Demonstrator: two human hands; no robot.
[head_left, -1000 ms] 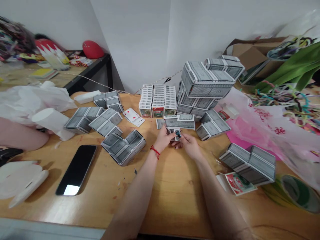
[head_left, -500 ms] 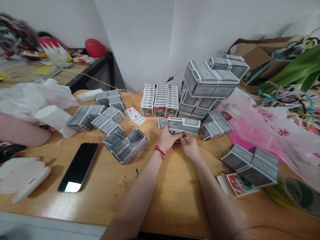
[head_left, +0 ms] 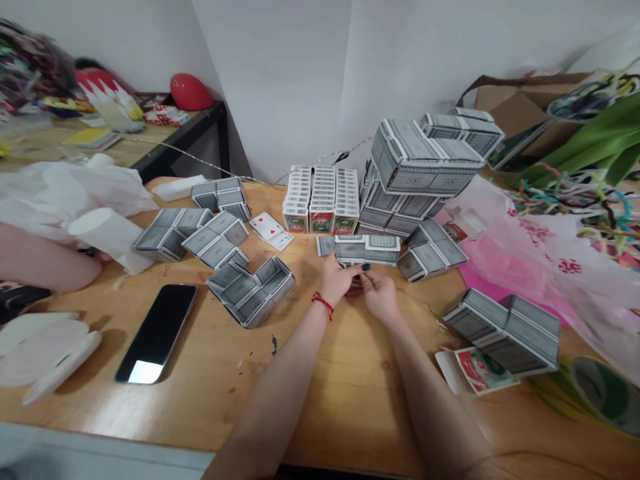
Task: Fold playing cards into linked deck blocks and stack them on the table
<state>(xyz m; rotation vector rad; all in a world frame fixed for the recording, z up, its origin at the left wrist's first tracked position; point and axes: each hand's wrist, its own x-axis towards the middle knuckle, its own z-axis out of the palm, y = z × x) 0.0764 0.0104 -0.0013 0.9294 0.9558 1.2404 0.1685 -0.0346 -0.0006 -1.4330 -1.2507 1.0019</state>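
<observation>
A block folded from grey-backed playing cards stands just beyond my hands. My left hand, with a red string bracelet, is closed at its near left side, its thumb pointing right. Close beside it, my right hand pinches with thumb and fingertips at the block's near side; what lies in that pinch is too small to make out. Something reddish shows below the fingers, mostly hidden. A loose card lies at the block's left end, and stacked card packs stand behind.
A tall stack of card blocks rises behind on the right. More folded blocks lie left, near a phone. At right are another block, an opened card box, a tape roll and pink plastic.
Both hands stay at the near side of the card block, with only slight finger movement. The view has shifted a little; nothing else has visibly moved.
</observation>
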